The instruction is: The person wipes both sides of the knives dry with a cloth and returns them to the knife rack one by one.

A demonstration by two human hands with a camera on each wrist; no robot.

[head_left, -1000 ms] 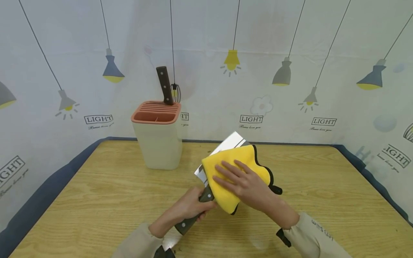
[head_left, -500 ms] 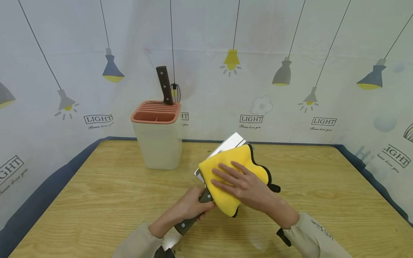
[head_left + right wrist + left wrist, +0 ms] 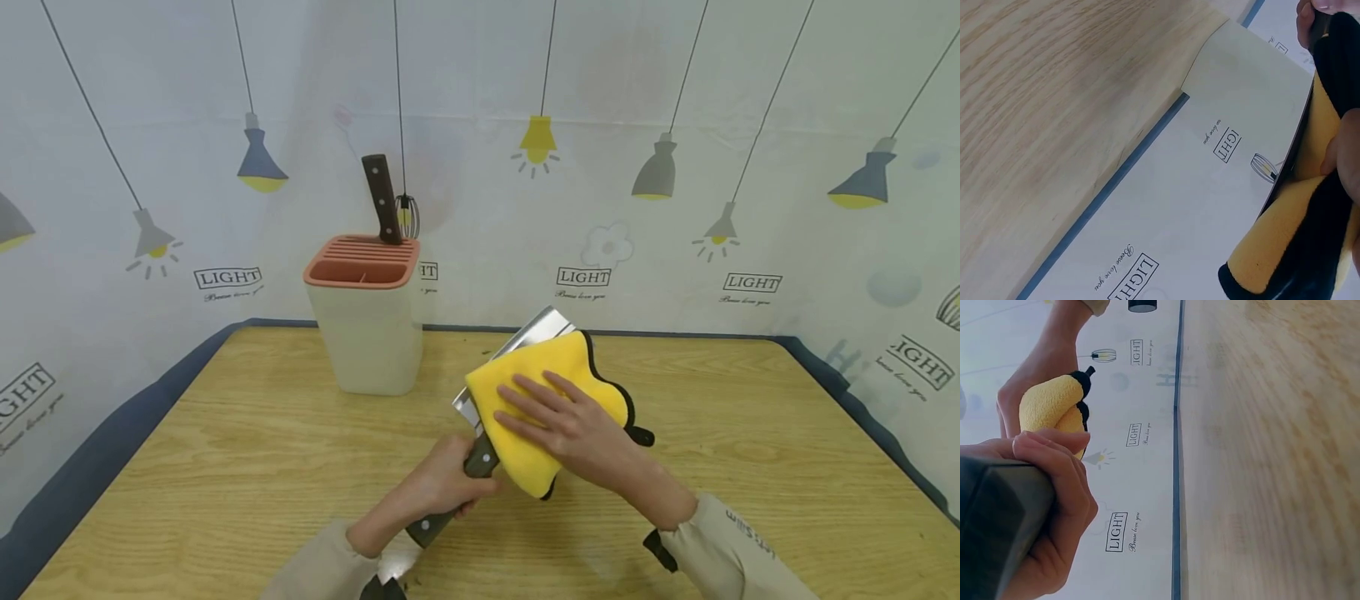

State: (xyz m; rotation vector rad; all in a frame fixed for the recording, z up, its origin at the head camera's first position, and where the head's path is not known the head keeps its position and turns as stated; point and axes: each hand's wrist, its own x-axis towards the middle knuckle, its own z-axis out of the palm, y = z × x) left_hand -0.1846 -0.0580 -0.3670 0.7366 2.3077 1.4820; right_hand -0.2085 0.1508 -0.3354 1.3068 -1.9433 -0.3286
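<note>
Left hand was clamped on the handle of a big cleaver, fingers curled right round it, with the butt end poking out below the fist. Right hand had its fingers laid long over the top of a yellow cloth with black trim, and going by the right wrist view it was pinching the cloth round the blade from underneath too. Cleaver itself was up in the air, above the wooden table and in front of the person. Its long axis ran on a diagonal: butt near the person and to the left, wide blade pointing away and off to the right, with shiny metal peeking out past the cloth's far edge. Over to the left stood a pale knife holder with a coral top, and a second knife sat in it, dark handle up and leaning a bit left. As for writing, the wall sheet had LIGHT in boxes all over it, with a script line under each that looked like "Breese love you", though that first word was hard to make out. Right sleeve had upside-down lettering starting "Let's", rest too fuzzy for me.
</note>
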